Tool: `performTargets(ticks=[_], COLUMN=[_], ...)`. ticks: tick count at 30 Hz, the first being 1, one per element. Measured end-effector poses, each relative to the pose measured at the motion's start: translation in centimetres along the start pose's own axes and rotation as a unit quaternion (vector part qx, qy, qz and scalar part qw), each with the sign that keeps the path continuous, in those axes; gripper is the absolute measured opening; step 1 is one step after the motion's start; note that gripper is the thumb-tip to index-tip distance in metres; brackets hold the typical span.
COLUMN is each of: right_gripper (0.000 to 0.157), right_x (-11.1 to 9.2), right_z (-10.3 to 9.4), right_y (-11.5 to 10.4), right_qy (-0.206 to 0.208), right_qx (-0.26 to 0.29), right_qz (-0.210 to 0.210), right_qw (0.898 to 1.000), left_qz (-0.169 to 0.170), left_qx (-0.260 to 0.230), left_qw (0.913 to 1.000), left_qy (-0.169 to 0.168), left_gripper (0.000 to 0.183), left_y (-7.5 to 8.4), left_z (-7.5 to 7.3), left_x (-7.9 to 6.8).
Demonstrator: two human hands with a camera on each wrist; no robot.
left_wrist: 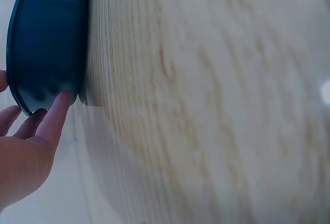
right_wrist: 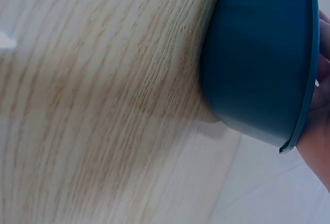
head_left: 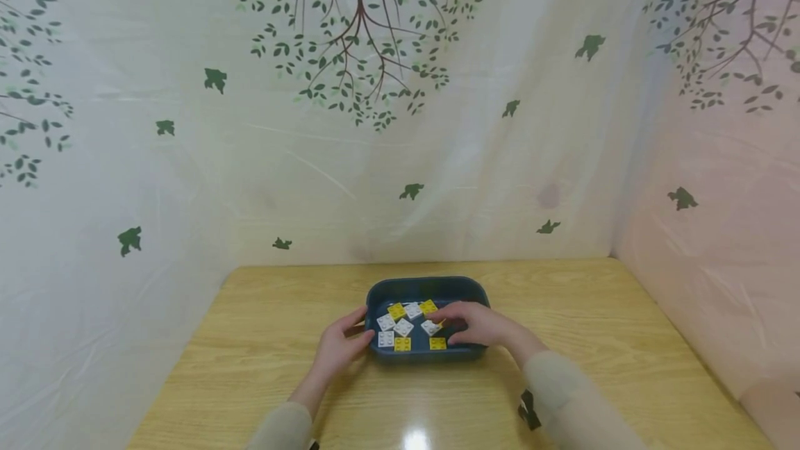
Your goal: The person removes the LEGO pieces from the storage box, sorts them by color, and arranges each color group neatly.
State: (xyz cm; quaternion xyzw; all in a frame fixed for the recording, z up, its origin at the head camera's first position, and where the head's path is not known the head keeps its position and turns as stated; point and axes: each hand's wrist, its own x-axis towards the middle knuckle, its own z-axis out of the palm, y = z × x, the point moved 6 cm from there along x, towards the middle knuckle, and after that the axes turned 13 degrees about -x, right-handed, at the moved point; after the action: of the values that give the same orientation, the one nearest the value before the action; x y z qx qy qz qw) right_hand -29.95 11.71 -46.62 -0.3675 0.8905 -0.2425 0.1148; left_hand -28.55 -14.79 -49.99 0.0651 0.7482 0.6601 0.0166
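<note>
A dark blue-green plastic bin [head_left: 427, 353] sits on the table and holds several loose toy building bricks. White bricks [head_left: 403, 327] and yellow bricks [head_left: 403, 344] lie on its floor, studs up. My left hand [head_left: 340, 346] rests against the bin's left end, thumb and fingers spread along the outer wall. Over the right part of the bin, my right hand [head_left: 478, 325] reaches in with thumb and forefinger apart. By its fingertips is a white brick [head_left: 430, 328] with a bit of yellow beside it. Some right fingers are hidden behind the bin wall in the right wrist view.
A wooden table [head_left: 275, 332] bears the bin near its middle. Behind and at both sides hangs a pale curtain [head_left: 312, 193] printed with branches and birds, meeting the table's back edge.
</note>
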Motion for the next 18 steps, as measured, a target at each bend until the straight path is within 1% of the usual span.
performTargets(ticks=[6,9,13,18], right_gripper=[0.051,0.05,0.047,0.045], right_x=[0.5,0.7,1.1,1.5], right_z=[0.2,0.3,0.6,0.9], right_y=[0.3,0.4,0.7,1.1], right_qy=[-0.022,-0.032,-0.048,-0.065], right_qx=[-0.042,-0.051,-0.041,-0.015], right_qz=[0.009,0.013,0.02,0.046], right_qw=[0.999,0.998,0.998,0.997], left_qz=[-0.005,-0.006,-0.009,-0.018], left_qx=[-0.002,-0.002,-0.005,-0.007], left_qw=[1.0,1.0,0.9999,0.9998], left_qy=[0.003,0.004,0.006,0.01], left_gripper=[0.051,0.052,0.052,0.052], left_y=[-0.2,-0.3,-0.3,-0.3], left_z=[0.1,0.2,0.2,0.3], left_x=[0.1,0.0,-0.1,-0.1])
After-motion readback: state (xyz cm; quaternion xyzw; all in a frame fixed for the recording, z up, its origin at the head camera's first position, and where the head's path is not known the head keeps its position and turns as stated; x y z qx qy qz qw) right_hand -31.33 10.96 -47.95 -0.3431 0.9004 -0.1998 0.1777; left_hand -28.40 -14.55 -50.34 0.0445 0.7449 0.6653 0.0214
